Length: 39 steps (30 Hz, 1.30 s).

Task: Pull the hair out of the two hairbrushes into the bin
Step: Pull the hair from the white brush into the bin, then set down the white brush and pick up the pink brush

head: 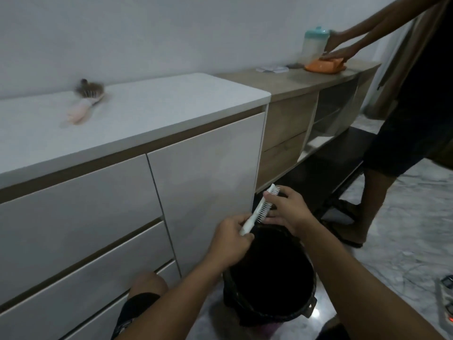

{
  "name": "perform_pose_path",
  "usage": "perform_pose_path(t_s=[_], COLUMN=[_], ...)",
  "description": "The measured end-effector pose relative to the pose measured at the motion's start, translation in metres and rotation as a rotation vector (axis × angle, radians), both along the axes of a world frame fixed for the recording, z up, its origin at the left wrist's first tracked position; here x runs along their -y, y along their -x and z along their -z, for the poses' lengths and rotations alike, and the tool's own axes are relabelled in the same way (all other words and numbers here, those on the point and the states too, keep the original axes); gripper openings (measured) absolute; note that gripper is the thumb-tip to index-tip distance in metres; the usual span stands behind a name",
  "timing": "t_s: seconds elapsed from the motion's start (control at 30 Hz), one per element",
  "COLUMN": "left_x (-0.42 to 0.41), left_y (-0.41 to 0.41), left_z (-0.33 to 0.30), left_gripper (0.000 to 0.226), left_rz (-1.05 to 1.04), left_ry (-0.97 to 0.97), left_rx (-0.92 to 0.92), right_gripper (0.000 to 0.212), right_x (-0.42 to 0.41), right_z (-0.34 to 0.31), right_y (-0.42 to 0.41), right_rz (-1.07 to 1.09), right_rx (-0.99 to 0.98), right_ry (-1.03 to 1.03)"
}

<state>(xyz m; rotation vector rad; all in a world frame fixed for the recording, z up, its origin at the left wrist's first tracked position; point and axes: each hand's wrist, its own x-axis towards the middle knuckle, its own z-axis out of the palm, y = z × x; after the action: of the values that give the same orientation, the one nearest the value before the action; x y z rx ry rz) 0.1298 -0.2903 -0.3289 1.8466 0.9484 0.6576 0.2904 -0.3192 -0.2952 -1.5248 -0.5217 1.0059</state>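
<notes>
My left hand (pixel 230 241) grips the handle of a white hairbrush (pixel 259 209), held tilted just above a black-lined bin (pixel 269 273) on the floor. My right hand (pixel 286 207) rests on the brush's bristle side, fingers closed against the bristles; whether it holds any hair I cannot tell. A second hairbrush (pixel 85 101), pink-handled and thick with brown hair, lies blurred on the white cabinet top (pixel 159 104) at the upper left, well away from both hands.
The white drawer cabinet (pixel 98 212) stands left of the bin. Another person (pixel 404 106) stands at right, wiping a wooden shelf (pixel 294 79) with an orange cloth (pixel 326 65) beside a teal-lidded jug (pixel 313 45). A power strip (pixel 446 300) and cable lie on the floor.
</notes>
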Motion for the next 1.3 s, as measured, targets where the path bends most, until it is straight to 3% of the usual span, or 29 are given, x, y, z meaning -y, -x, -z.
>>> perform_pose_path(t_s=[0.23, 0.37, 0.5, 0.6, 0.77, 1.03, 1.2, 1.3], left_x=[-0.031, -0.052, -0.069, -0.083, -0.107, -0.146, -0.171, -0.186], left_y=[0.024, 0.043, 0.071, 0.097, 0.148, 0.235, 0.27, 0.281], left_z=[-0.072, -0.116, -0.165, -0.194, -0.224, -0.232, -0.227, -0.224], left_gripper=[0.014, 0.018, 0.018, 0.018, 0.019, 0.029, 0.025, 0.024], left_rz=[-0.189, -0.302, -0.443, -0.546, -0.618, -0.744, -0.805, -0.808], left_ry=[-0.275, -0.46, -0.578, -0.557, -0.518, -0.362, -0.235, -0.176], left_rx=[0.039, 0.028, 0.04, 0.063, 0.125, 0.059, 0.064, 0.043], right_gripper=[0.032, 0.035, 0.058, 0.064, 0.051, 0.022, 0.023, 0.024], right_x=[-0.041, -0.077, -0.109, -0.126, -0.161, -0.236, -0.272, -0.292], right_z=[-0.082, -0.139, -0.195, -0.226, -0.249, -0.244, -0.226, -0.214], right_y=[0.006, 0.029, 0.064, 0.093, 0.146, 0.247, 0.28, 0.283], right_rz=[0.026, -0.014, -0.095, -0.177, -0.295, -0.405, -0.409, -0.391], right_rx=[0.093, 0.158, 0.238, 0.259, 0.355, 0.426, 0.861, 1.006], right_ry=[-0.196, -0.288, -0.348, -0.4, -0.464, -0.435, -0.35, -0.252])
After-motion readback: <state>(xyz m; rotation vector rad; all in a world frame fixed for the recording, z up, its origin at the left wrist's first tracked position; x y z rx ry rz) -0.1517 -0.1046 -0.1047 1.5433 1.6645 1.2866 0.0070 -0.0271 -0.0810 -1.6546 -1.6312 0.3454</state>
